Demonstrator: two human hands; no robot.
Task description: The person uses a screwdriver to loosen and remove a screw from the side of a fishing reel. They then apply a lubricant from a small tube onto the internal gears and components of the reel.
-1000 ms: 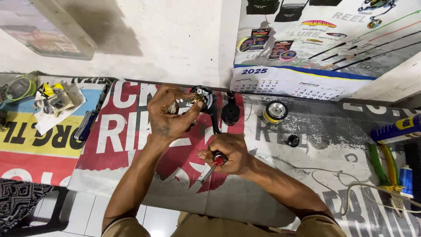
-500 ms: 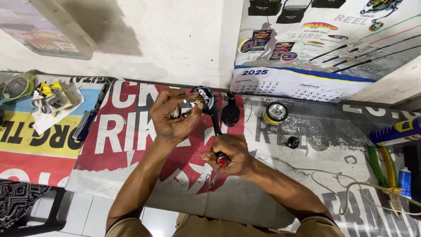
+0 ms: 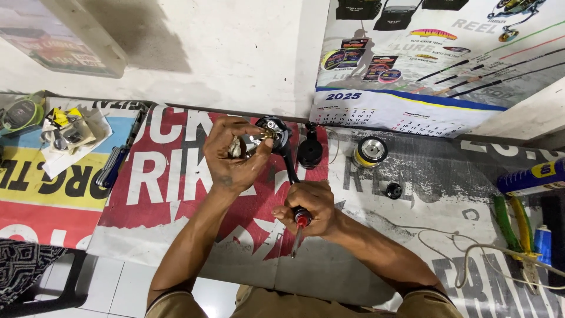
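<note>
My left hand (image 3: 232,154) is raised over the printed banner on the table (image 3: 176,176) and grips a small metal reel part (image 3: 247,144) between thumb and fingers. Right beside it is the black fishing reel body (image 3: 275,131), whose black handle arm runs down toward my right hand (image 3: 309,207). My right hand is closed around a red-handled screwdriver (image 3: 300,227), its metal shaft pointing down toward me.
A black knob-shaped part (image 3: 310,150), a silver and yellow spool (image 3: 370,152) and a small black cap (image 3: 393,189) lie to the right. A blue-handled tool (image 3: 115,162) and a paper with small parts (image 3: 67,138) lie left. A blue spray can (image 3: 532,176), cables and a wall calendar (image 3: 388,112) are at right.
My right hand with the screwdriver has shifted slightly down and right. My left hand stays at the reel with small finger movements.
</note>
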